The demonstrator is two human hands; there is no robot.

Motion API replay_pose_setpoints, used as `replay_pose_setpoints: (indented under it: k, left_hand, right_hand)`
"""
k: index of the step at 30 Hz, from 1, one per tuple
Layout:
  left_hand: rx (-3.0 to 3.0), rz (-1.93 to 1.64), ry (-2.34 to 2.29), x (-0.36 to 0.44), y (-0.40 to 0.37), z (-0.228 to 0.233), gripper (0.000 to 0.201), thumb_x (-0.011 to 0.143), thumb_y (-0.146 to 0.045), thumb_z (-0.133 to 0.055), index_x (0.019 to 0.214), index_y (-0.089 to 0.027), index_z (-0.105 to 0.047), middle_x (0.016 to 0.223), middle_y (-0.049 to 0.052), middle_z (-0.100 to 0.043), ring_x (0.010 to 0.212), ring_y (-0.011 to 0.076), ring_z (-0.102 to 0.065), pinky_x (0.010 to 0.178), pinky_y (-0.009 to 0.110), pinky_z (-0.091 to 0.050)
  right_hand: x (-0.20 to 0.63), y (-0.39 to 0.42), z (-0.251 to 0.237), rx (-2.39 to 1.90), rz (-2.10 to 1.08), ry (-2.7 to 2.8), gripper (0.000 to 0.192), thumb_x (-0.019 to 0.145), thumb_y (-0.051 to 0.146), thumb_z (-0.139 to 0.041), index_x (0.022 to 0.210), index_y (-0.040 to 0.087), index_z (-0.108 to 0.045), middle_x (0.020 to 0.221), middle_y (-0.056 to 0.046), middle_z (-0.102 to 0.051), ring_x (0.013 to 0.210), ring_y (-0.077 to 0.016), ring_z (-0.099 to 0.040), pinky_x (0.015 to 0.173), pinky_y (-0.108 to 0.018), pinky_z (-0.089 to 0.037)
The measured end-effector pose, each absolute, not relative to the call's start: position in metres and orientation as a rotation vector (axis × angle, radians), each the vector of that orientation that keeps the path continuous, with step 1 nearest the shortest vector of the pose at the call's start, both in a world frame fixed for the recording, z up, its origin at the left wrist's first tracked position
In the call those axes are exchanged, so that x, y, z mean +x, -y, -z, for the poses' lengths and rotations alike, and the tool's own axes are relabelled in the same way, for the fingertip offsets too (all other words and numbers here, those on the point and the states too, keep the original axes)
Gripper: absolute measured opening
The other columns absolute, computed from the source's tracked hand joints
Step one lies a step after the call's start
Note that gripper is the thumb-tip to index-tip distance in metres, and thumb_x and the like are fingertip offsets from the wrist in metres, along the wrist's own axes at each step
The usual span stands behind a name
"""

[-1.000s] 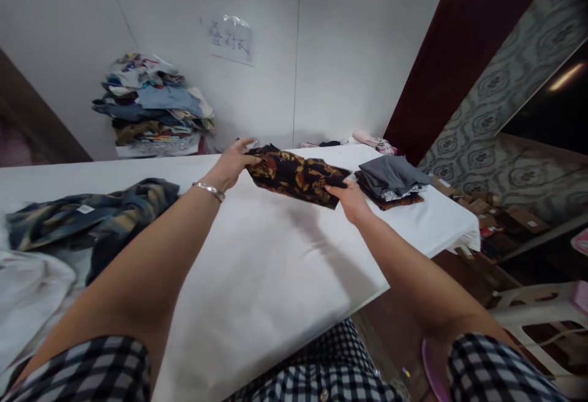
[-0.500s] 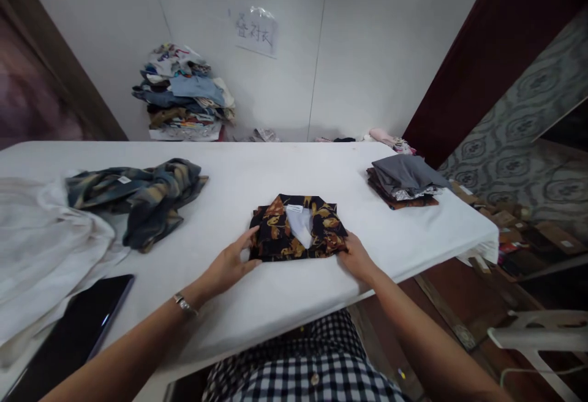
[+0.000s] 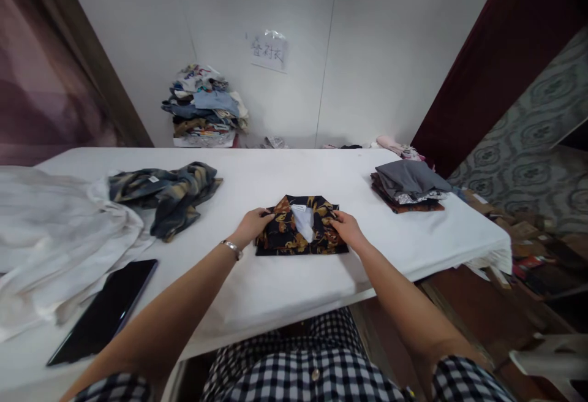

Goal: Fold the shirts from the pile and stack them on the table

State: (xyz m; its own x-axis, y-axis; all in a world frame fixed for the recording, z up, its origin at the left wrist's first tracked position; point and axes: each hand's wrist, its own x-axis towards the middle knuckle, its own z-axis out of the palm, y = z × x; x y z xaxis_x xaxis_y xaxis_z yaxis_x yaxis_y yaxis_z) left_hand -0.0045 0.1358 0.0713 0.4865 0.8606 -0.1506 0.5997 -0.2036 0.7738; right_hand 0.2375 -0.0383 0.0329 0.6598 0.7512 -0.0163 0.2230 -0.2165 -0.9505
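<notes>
The folded shirt (image 3: 301,235) is laid mid-table (image 3: 285,292), long axis left-right, collar pointed away. Its edges are touched by the left hand (image 3: 252,225) and right hand (image 3: 346,228), fingers curled, probably pinching.

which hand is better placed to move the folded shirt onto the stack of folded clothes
Right, probably. The right hand rests on the shirt's right edge, the side facing the stack at the table's right end. The left hand is on the far edge and would have to cross over.
</notes>
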Motion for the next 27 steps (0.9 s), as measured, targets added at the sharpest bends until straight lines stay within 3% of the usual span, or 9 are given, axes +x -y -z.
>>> replay_pose_setpoints:
  k: [4,8,11,14,16,19,27]
  left_hand:
    - [1.971,-0.403,-1.227,-0.005,-0.133,-0.066,0.021,0.076,-0.034,-0.065,0.092,-0.021,-0.07,0.1,0.005,-0.075,0.093,0.0227,-0.068,0.08,0.029,-0.05]
    - [1.995,-0.476,-1.314,-0.019,-0.134,-0.071,0.041,0.081,-0.045,-0.06,0.113,-0.019,-0.065,0.114,0.01,-0.07,0.106,0.0254,-0.065,0.09,0.033,-0.048]
    - [2.081,-0.633,-1.271,-0.014,-0.129,-0.083,0.054,0.087,-0.051,-0.047,0.13,-0.018,-0.055,0.13,0.013,-0.062,0.116,0.0255,-0.06,0.098,0.036,-0.046]
    - [2.328,-0.719,-1.027,0.004,-0.12,-0.083,0.056,0.09,-0.05,-0.042,0.136,-0.018,-0.05,0.147,0.012,-0.048,0.134,0.0256,-0.045,0.11,0.04,-0.036]
    - [2.516,-0.63,-0.9,0.016,-0.115,-0.072,0.058,0.091,-0.051,-0.041,0.139,-0.019,-0.048,0.153,0.012,-0.039,0.142,0.0273,-0.033,0.116,0.046,-0.027]
    - [2.66,-0.396,-0.863,0.023,-0.113,-0.044,0.057,0.092,-0.053,-0.038,0.142,-0.025,-0.045,0.156,0.011,-0.034,0.145,0.0296,-0.028,0.117,0.054,-0.019]
    - [2.737,-0.39,-0.877,0.019,-0.117,-0.019,0.062,0.092,-0.06,-0.032,0.144,-0.027,-0.044,0.157,0.009,-0.033,0.144,0.0297,-0.03,0.117,0.053,-0.018]
  right_hand:
    - [0.236,0.041,-0.028,-1.891,-0.53,0.85,0.044,0.07,0.027,-0.068,0.114,0.025,-0.067,0.093,-0.002,-0.073,0.095,-0.0256,-0.066,0.094,-0.043,-0.049]
    - [0.235,0.054,-0.039,-1.956,-0.459,0.86,0.057,0.071,0.027,-0.069,0.127,0.029,-0.06,0.112,-0.004,-0.069,0.11,-0.0275,-0.061,0.104,-0.046,-0.041]
    - [0.225,0.053,-0.059,-1.827,-0.295,1.017,0.055,0.078,0.034,-0.063,0.133,0.027,-0.056,0.14,-0.005,-0.054,0.133,-0.0257,-0.044,0.116,-0.044,-0.027]
    - [0.212,0.042,-0.072,-1.708,-0.248,1.24,0.054,0.085,0.041,-0.057,0.136,0.027,-0.053,0.153,-0.003,-0.038,0.144,-0.0225,-0.027,0.121,-0.041,-0.016]
    - [0.206,0.036,-0.068,-1.755,-0.324,1.335,0.057,0.085,0.045,-0.058,0.139,0.028,-0.051,0.157,-0.001,-0.031,0.148,-0.023,-0.018,0.121,-0.044,-0.011]
    - [0.204,0.032,-0.045,-1.976,-0.461,1.392,0.06,0.087,0.049,-0.054,0.142,0.026,-0.046,0.158,-0.004,-0.027,0.149,-0.0235,-0.013,0.12,-0.048,-0.005]
    - [0.211,0.034,-0.016,-1.999,-0.48,1.349,0.058,0.088,0.051,-0.054,0.142,0.029,-0.047,0.157,-0.004,-0.03,0.149,-0.0197,-0.012,0.119,-0.044,0.001]
